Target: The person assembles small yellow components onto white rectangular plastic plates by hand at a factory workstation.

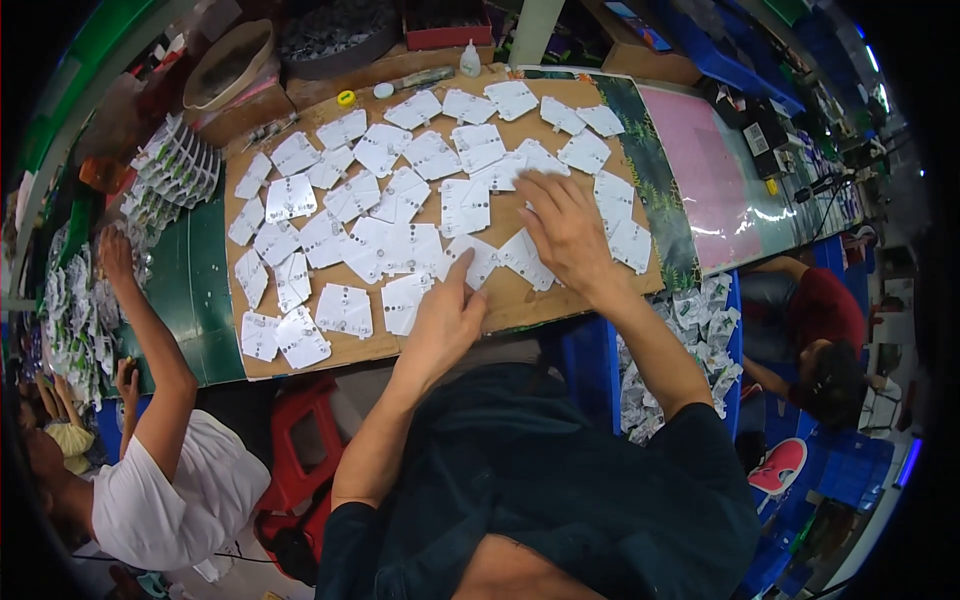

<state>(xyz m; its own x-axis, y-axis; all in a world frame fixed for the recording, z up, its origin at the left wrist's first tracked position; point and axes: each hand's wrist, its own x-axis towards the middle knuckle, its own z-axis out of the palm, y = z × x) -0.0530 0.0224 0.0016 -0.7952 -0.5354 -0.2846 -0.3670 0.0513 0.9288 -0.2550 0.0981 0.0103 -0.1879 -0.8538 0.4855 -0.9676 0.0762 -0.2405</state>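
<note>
Many white cards [465, 207], bearing rows of small dark and silvery pieces too small to name, lie spread over a brown cardboard sheet [395, 348]. My left hand [447, 318] is at the sheet's near edge, index finger stretched onto a white card [480, 262] and the other fingers partly curled. To its right, my right hand [567, 222] reaches over the cards with fingers apart and bent, fingertips by a card [540, 158] in the far-right group. Neither hand visibly grips anything. The right palm and fingers hide parts of the cards beneath.
Stacked carded packs [178, 165] stand at the left, where a co-worker in a white shirt [180, 490] reaches in. A blue bin of packs [690, 330] is by my right elbow. A small white bottle [470, 60] and a yellow cap [346, 98] sit at the far edge.
</note>
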